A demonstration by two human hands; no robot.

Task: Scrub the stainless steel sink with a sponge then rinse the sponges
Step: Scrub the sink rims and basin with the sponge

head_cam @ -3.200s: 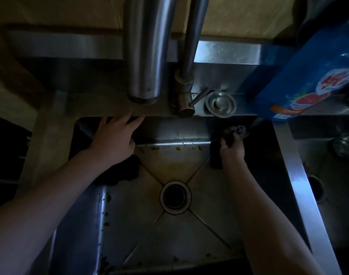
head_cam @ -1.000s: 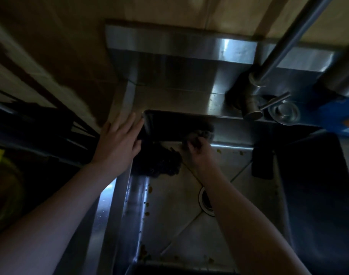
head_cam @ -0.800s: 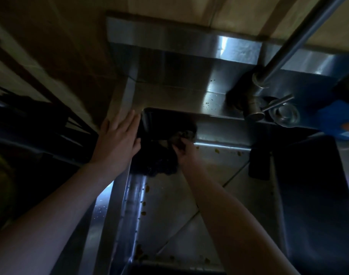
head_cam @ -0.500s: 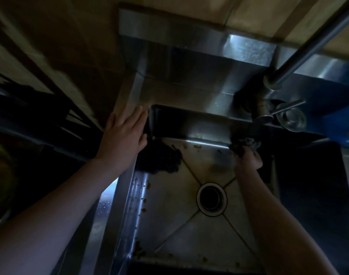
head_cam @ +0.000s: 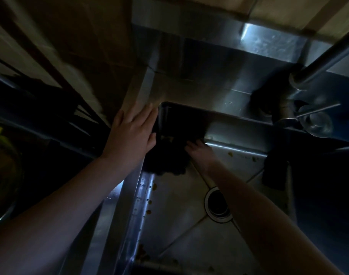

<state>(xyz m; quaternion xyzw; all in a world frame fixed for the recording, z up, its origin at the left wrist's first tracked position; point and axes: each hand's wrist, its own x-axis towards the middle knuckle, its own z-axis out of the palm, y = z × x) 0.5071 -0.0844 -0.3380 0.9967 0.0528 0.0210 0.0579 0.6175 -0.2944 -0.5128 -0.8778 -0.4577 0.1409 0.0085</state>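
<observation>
Stainless steel sink [head_cam: 189,225]: left hand [head_cam: 133,133] flat, open on rim for bracing; right hand [head_cam: 199,150] scrubbing dark far-left corner, grip unclear.

Kitchen (steel sink [head_cam: 239,133], faucet [head_cam: 326,62])

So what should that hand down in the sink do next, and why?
Probably drag the scrubbing right hand rightward along the back seam of the sink. Orange food specks sit there while the hand works the dark far-left corner. The left hand lies flat on the rim.
</observation>
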